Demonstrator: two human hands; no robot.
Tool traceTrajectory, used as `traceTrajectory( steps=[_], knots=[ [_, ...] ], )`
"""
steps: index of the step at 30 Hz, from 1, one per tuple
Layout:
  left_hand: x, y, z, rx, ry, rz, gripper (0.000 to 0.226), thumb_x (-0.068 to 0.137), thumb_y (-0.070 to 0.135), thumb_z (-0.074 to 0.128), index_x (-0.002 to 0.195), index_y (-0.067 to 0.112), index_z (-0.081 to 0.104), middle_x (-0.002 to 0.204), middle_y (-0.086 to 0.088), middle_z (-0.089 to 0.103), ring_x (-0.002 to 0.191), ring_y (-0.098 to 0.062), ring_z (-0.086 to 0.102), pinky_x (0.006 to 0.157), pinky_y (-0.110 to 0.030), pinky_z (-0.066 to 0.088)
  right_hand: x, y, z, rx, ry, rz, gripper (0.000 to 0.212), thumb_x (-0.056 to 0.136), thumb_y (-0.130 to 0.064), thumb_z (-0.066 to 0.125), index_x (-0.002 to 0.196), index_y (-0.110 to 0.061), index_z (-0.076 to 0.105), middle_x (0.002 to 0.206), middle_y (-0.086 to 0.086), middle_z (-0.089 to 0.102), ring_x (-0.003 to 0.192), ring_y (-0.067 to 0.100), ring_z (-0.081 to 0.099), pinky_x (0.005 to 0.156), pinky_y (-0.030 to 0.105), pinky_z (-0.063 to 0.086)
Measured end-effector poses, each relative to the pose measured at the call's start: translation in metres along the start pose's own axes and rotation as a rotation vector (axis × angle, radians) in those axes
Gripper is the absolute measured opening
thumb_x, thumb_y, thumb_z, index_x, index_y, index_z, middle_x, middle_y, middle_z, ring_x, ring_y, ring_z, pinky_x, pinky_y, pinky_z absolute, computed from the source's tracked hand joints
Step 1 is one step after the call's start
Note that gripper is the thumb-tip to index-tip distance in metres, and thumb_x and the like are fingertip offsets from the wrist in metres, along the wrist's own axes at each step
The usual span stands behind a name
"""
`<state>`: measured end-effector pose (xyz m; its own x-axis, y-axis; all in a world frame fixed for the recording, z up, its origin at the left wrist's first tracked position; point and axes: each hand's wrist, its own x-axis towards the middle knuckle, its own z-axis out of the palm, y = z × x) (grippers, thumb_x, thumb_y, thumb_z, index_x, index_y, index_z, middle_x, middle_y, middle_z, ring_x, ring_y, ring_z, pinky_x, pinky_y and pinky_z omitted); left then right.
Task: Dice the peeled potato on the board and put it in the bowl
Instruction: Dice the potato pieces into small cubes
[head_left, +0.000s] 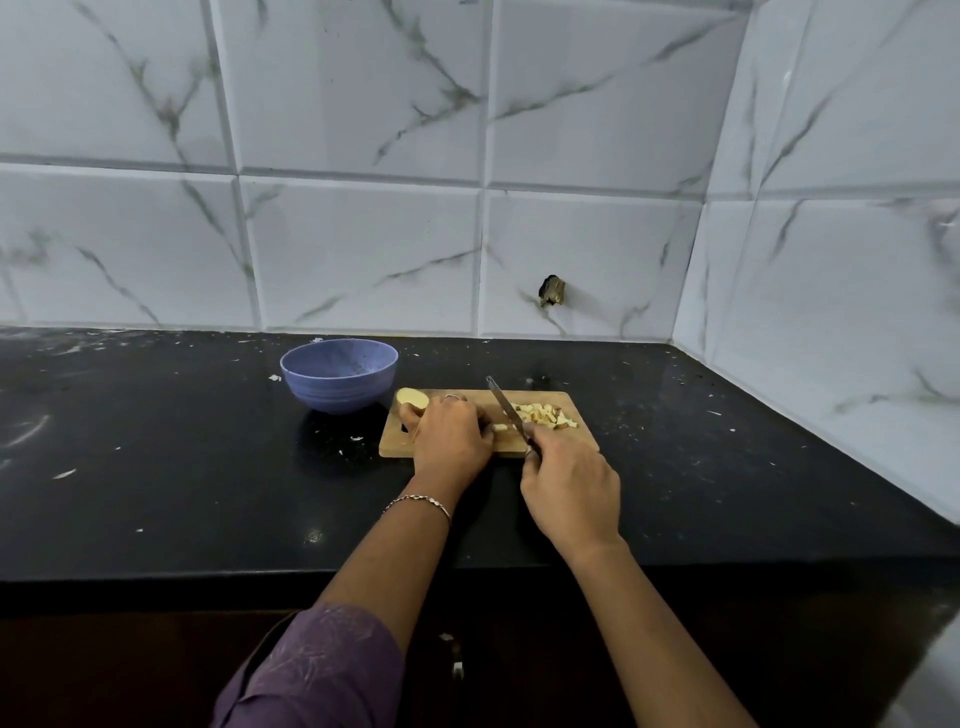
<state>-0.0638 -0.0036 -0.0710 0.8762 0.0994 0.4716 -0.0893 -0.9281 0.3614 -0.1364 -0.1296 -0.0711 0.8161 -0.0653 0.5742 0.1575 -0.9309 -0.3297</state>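
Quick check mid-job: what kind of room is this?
Most likely a home kitchen: a black stone counter against marble-look wall tiles, with a wooden cutting board holding diced potato and a blue bowl beside it.

Potato piece and dice on board, blue bowl beside.

Head camera looks down, seemingly near, at counter.

Periwinkle-blue bowl, speckled inside. Light tan wooden board. Pale yellow potato and cream diced pieces. Dull grey knife blade. Glossy black countertop flecked with white. White wall tiles with grey marble veining. Purple sleeve with a faint pale branching print.
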Motion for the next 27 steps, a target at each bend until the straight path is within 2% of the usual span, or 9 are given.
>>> traceTrajectory(
  steps=[7,17,21,25,27],
  knots=[
    [-0.0028,0.0006,-0.0042,0.035,0.025,-0.063,0.021,0.087,0.040,0.061,0.094,0.027,0.075,0.102,0.008,0.067,0.109,-0.014,0.055,0.101,-0.048,0.024,-0.0010,-0.0012,-0.0019,0.000,-0.043,-0.021,0.030,0.098,-0.028,0.052,0.127,-0.033,0.061,0.100,-0.007,0.068,0.090,0.015,0.065,0.074,0.032,0.053],
    [-0.0014,-0.0007,-0.0024,0.010,0.036,-0.049,0.017,0.089,0.035,0.060,0.089,0.028,0.075,0.089,0.007,0.070,0.102,-0.015,0.059,0.099,-0.045,0.026,0.0010,-0.0035,0.0019,-0.090,-0.072,-0.079,0.032,0.097,-0.022,0.054,0.127,-0.032,0.059,0.092,-0.007,0.067,0.082,0.013,0.065,0.067,0.029,0.051],
    [0.0004,-0.0020,0.0002,-0.035,0.035,-0.040,0.015,0.088,0.032,0.062,0.086,0.026,0.075,0.086,0.008,0.069,0.102,-0.015,0.059,0.102,-0.048,0.032,0.0011,-0.0042,0.0033,-0.121,-0.056,-0.095,0.033,0.096,-0.018,0.054,0.125,-0.032,0.059,0.091,-0.007,0.067,0.081,0.013,0.065,0.065,0.029,0.049],
    [0.0027,-0.0022,0.0024,-0.076,-0.006,-0.019,0.016,0.090,0.030,0.063,0.096,0.023,0.077,0.094,0.002,0.070,0.105,-0.018,0.059,0.097,-0.043,0.043,0.0015,-0.0038,0.0049,-0.122,-0.043,-0.077,0.036,0.097,-0.017,0.053,0.129,-0.033,0.058,0.093,-0.007,0.067,0.082,0.014,0.065,0.066,0.029,0.050],
    [0.0038,-0.0027,0.0042,-0.079,-0.008,-0.016,0.016,0.090,0.031,0.064,0.096,0.024,0.077,0.095,0.003,0.071,0.105,-0.018,0.059,0.098,-0.045,0.043,0.0024,-0.0033,0.0049,-0.096,-0.041,-0.055,0.035,0.097,-0.019,0.053,0.129,-0.033,0.058,0.092,-0.007,0.066,0.082,0.014,0.064,0.066,0.031,0.052]
  ],
)
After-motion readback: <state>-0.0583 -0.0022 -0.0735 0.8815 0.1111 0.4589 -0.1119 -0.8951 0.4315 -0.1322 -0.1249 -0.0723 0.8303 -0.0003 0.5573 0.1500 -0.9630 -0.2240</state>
